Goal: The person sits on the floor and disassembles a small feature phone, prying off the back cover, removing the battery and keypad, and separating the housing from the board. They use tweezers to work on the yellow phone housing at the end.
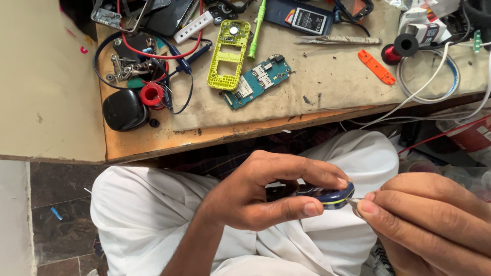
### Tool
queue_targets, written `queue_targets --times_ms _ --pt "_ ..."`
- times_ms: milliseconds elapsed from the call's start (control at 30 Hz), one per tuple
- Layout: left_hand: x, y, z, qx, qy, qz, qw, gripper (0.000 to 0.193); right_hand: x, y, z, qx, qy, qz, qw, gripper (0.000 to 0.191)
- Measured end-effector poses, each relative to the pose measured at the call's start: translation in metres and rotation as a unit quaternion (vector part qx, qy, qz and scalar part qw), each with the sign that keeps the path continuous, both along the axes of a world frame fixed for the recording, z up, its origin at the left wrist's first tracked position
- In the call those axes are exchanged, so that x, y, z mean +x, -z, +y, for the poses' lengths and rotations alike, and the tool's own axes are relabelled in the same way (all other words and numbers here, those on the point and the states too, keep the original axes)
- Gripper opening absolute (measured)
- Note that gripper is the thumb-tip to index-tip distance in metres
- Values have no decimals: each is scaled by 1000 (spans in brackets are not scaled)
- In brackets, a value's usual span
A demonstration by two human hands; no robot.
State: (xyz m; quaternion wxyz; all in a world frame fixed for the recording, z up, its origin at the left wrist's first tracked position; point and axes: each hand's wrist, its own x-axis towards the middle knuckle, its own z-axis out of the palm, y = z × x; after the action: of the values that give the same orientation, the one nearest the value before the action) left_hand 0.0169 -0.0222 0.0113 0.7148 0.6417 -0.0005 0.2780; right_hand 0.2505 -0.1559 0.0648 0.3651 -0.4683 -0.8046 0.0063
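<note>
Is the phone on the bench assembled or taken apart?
Taken apart: the yellow-green frame lies empty on the bench, and the bare blue circuit board lies beside it, outside any case.

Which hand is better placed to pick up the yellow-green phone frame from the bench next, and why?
Probably the right hand: its fingers pinch only a thin metal tool, quick to set down. The left hand grips the dark blue phone casing. The frame lies on the bench.
</note>
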Motion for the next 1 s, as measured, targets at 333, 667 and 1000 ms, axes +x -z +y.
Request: queue_targets --times_ms 333,667,1000 --pt "1 -3 -2 11 -9 -15 1000 25 1 8 -1 48 3 -9 999 19" --pt "0 -2 9 35 23 -25 999 29 42 -16 81 -163 -70 199 964 22" --pt "-11 8 8 -13 -5 -33 999 28 28 14 165 -105 60 19 992 26"
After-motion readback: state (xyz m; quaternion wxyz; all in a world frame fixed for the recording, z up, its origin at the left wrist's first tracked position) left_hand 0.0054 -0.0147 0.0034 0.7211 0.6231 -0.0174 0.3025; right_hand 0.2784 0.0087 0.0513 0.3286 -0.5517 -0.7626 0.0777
